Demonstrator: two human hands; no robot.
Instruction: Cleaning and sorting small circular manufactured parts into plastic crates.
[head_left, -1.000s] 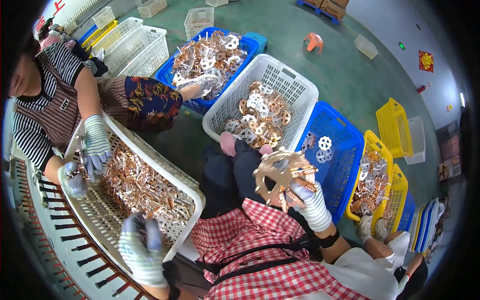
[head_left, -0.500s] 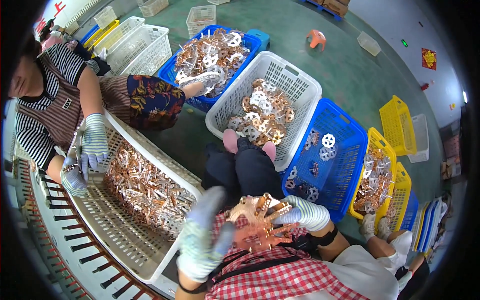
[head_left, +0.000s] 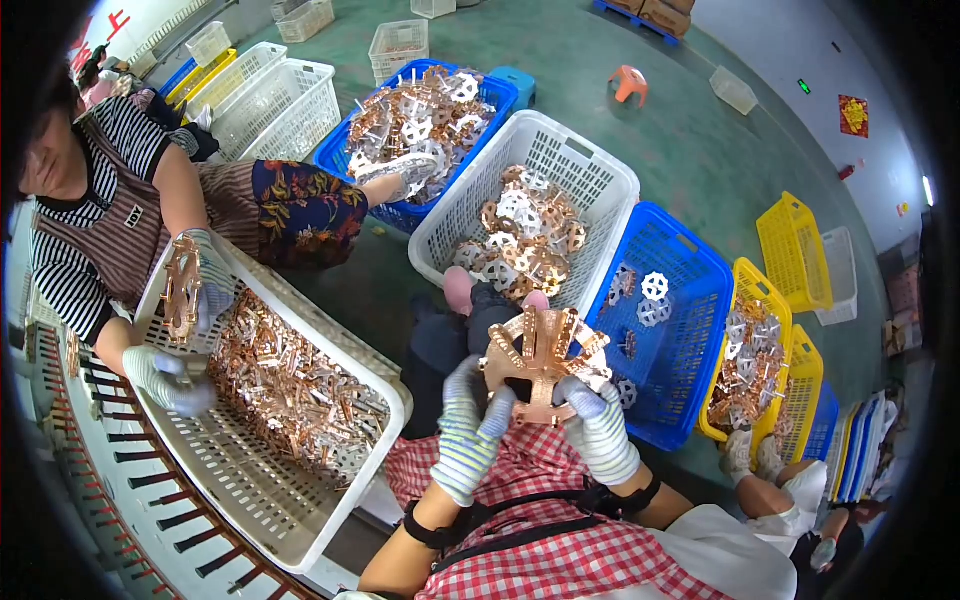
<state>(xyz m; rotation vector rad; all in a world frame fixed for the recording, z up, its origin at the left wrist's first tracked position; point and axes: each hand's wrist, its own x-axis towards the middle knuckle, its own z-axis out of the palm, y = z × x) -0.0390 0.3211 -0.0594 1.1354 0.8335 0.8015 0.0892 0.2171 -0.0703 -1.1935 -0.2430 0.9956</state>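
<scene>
In front of my lap I hold a round, copper-coloured metal plate (head_left: 543,372) with cut-outs and raised ribbed strips on its face. My left hand (head_left: 468,435), in a striped knit glove, grips its left edge with the thumb in front. At the lower right edge my right hand (head_left: 604,432), gloved alike, pinches it between thumb and fingers. The fingers behind the plate are partly hidden. Left of my hands stands a long pale basket (head_left: 385,395) holding a heap of small copper and silver strips (head_left: 290,385).
Beyond my feet, a white basket (head_left: 590,165) holds round plates. Right of it are a blue basket (head_left: 690,350) with several plates and a filled yellow basket (head_left: 745,275). Across the pale basket, a gloved co-worker (head_left: 120,220) holds a copper-coloured part (head_left: 182,290).
My left hand has moved right and taken hold of the plate's left edge. The plate has risen away from my lap and turned. The co-worker's hands have drawn apart.
</scene>
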